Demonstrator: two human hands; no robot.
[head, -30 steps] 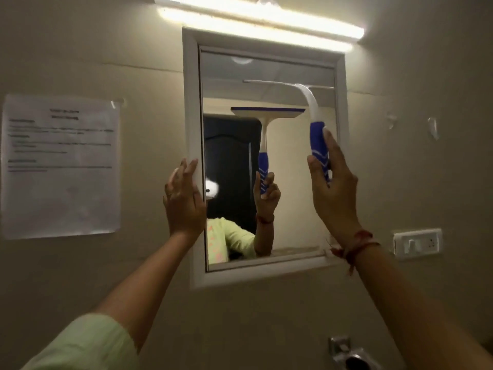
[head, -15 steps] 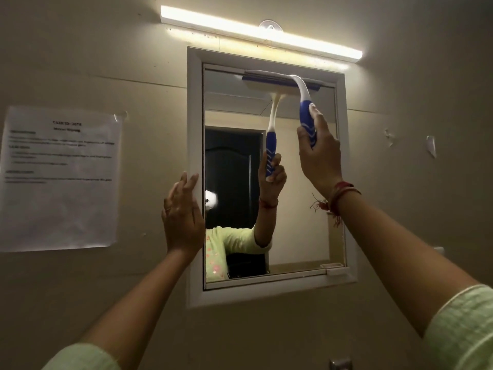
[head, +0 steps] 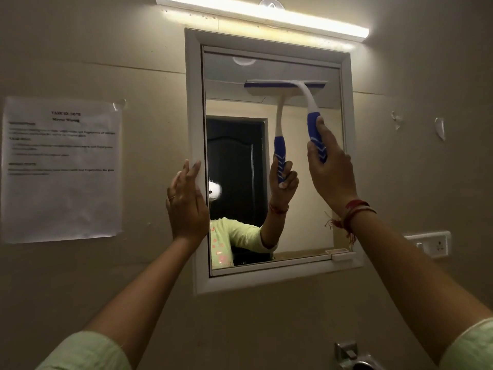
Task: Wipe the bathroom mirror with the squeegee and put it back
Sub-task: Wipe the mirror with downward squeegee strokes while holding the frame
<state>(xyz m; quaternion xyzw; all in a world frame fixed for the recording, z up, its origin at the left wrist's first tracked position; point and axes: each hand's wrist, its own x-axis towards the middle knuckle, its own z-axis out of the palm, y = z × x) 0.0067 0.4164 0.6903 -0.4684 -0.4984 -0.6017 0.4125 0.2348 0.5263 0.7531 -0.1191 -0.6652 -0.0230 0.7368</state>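
A white-framed mirror (head: 304, 209) hangs on the beige wall. My right hand (head: 329, 169) grips the blue handle of a white and blue squeegee (head: 310, 102). Its blade lies flat against the glass in the upper right part, a little below the top edge. My left hand (head: 186, 201) rests with fingers spread on the mirror's left frame (head: 196, 108), holding nothing. The glass reflects the squeegee, my arm and a dark door.
A printed paper sheet (head: 61, 169) is taped to the wall at left. A tube light (head: 261, 14) glows above the mirror. A white socket plate (head: 432, 243) sits at right, small wall hooks (head: 440, 128) above it. A metal fitting (head: 352, 356) shows at the bottom.
The squeegee rose to the mirror's top edge, then came down a little along the glass. My left hand stayed on the left frame.
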